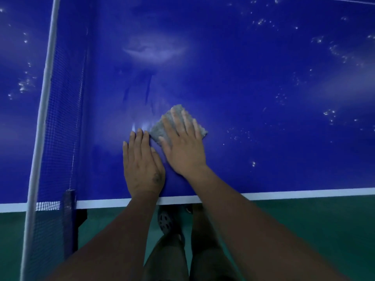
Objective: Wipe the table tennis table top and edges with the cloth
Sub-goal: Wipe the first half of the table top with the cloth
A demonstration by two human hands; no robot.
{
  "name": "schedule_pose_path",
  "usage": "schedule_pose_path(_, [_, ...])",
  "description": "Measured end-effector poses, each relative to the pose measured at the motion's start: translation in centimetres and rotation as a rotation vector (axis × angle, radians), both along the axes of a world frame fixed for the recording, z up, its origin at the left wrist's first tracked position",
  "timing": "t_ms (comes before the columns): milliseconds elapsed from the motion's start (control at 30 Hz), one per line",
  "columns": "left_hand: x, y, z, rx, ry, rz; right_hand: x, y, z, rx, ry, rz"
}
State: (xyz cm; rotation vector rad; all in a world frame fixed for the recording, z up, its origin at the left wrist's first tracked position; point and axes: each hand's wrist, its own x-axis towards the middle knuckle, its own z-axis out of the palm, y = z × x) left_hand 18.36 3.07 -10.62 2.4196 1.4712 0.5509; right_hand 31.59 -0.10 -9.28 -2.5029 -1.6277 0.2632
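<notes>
A blue table tennis table top (253, 88) fills most of the view, with a white line along its near edge (284, 194). A small grey cloth (158, 129) lies flat on the top near that edge. My right hand (182, 145) presses down on the cloth with straight, spread fingers and covers most of it. My left hand (142, 165) rests flat on the bare blue surface just left of the cloth, fingers straight and together. Water droplets (328, 114) speckle the top to the right and far side. Faint wipe streaks (148, 88) show beyond the cloth.
The net (63, 118) with its white top band (46, 78) runs along the left, fixed by a dark clamp post (69, 199) at the near edge. Green floor (314, 220) lies below the edge. My legs and a dark perforated shoe (165, 220) stand against the table.
</notes>
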Motion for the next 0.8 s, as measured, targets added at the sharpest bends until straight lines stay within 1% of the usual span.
schedule_pose_path(33, [0.0,0.0,0.1,-0.008,-0.012,-0.001,1.4,-1.1,0.0,0.011,0.005,0.026])
schedule_pose_path(67, [0.0,-0.1,0.1,-0.016,-0.023,-0.004,3.3,-2.1,0.1,0.008,0.004,0.007])
schedule_pose_path(100, [-0.1,-0.1,0.2,-0.017,-0.032,-0.01,5.5,-3.1,0.3,-0.016,-0.004,-0.057])
schedule_pose_path(200, [-0.3,-0.4,0.3,0.003,-0.037,-0.077,12.4,-6.2,1.2,-0.076,-0.024,-0.353])
schedule_pose_path(233, [-0.3,-0.5,0.2,0.008,-0.042,-0.11,14.0,-7.0,1.6,-0.091,-0.004,-0.441])
schedule_pose_path(300, [-0.2,-1.0,0.3,-0.004,-0.082,-0.141,15.2,-7.4,2.1,-0.127,0.052,-0.582])
schedule_pose_path(367, [0.6,-2.3,0.6,-0.038,-0.133,-0.11,13.2,-6.1,2.2,-0.14,0.044,-0.643])
schedule_pose_path(433, [1.4,-4.1,0.7,-0.067,-0.153,-0.07,8.9,-4.9,1.8,-0.133,0.006,-0.54])
schedule_pose_path(533, [2.0,-5.5,0.3,-0.099,-0.137,-0.069,1.2,-5.6,0.8,-0.096,-0.026,-0.261])
schedule_pose_path(600, [2.0,-5.3,-0.2,-0.089,-0.116,-0.062,-0.5,-7.4,0.2,-0.072,-0.039,-0.128])
schedule_pose_path(700, [2.1,-5.2,-0.5,-0.058,-0.083,-0.064,3.4,-9.6,-0.2,-0.042,-0.038,0.073])
schedule_pose_path(733, [2.2,-5.2,-0.5,-0.051,-0.079,-0.062,5.5,-10.0,-0.1,-0.045,-0.047,0.076])
schedule_pose_path(767, [2.2,-5.3,-0.6,-0.047,-0.074,-0.059,8.0,-10.2,0.1,-0.059,-0.055,0.025])
schedule_pose_path(800, [2.3,-5.3,-0.7,-0.042,-0.066,-0.059,10.6,-10.3,0.2,-0.079,-0.055,-0.075])
